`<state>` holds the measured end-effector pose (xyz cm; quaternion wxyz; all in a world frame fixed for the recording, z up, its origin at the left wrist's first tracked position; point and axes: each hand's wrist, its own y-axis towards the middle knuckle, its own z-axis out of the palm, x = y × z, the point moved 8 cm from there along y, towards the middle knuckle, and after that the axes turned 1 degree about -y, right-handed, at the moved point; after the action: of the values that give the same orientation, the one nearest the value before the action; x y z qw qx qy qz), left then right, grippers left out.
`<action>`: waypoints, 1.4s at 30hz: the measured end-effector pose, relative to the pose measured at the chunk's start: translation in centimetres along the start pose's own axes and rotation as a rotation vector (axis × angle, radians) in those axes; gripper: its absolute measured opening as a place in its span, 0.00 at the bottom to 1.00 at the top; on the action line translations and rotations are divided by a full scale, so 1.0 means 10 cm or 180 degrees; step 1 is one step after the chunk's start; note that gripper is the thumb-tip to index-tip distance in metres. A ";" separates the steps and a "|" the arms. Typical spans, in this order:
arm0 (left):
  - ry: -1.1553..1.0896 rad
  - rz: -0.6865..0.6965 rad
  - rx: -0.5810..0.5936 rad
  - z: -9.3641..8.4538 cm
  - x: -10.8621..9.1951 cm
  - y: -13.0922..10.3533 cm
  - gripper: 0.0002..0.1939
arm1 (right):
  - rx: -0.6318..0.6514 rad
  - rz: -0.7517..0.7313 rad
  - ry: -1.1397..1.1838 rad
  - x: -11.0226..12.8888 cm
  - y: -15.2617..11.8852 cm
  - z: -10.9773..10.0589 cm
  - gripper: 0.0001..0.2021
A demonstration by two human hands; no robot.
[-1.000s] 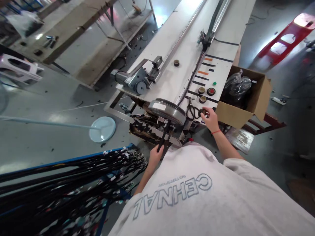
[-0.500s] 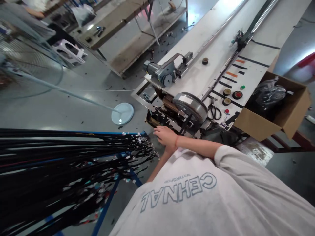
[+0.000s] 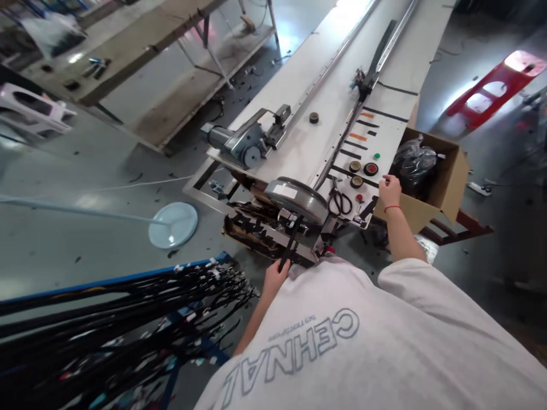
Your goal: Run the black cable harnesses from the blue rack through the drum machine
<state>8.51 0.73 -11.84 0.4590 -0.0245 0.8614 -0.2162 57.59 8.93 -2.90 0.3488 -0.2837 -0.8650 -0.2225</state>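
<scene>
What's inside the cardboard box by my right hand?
A crumpled, see-through plastic bag lies in the cardboard box, with something dark in or under it. I can't make out what that is; the box's bottom is covered.

Lower end of strip [image 3: 291, 246] hidden (left hand [image 3: 276, 277] over it), cables [image 3: 111, 319] blurred, pole [image 3: 77, 210] cut off

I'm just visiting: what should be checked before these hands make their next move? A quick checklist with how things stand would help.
1. Left hand gripping the black strip: ok, fingers closed on it.
2. Right hand holding something: cannot tell; it is at the table edge, fingertips too small to read.
3. Scissors in hand: not ok; they lie on the table near its corner.
4. Red button uncovered: ok.
5. Green button uncovered: ok.
6. Cardboard box open: ok.
</scene>
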 end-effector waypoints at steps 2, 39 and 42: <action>-0.0104 0.0002 0.0045 -0.01 -0.03 -0.01 0.21 | -0.0058 0.0270 0.0060 -0.04 -0.11 0.09 0.10; 0.0875 0.0763 0.0194 -0.28 -0.49 0.62 0.15 | 0.2509 -0.1810 0.0567 2.10 -2.11 1.76 0.27; 0.1060 0.0887 0.0084 -0.30 -0.53 0.60 0.16 | 0.2535 -0.2334 0.0447 2.19 -2.12 1.81 0.33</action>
<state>10.16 8.47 -8.59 0.3361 0.1368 0.9175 -0.1630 22.14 11.15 -2.80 0.3857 0.2061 -0.8993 -0.0031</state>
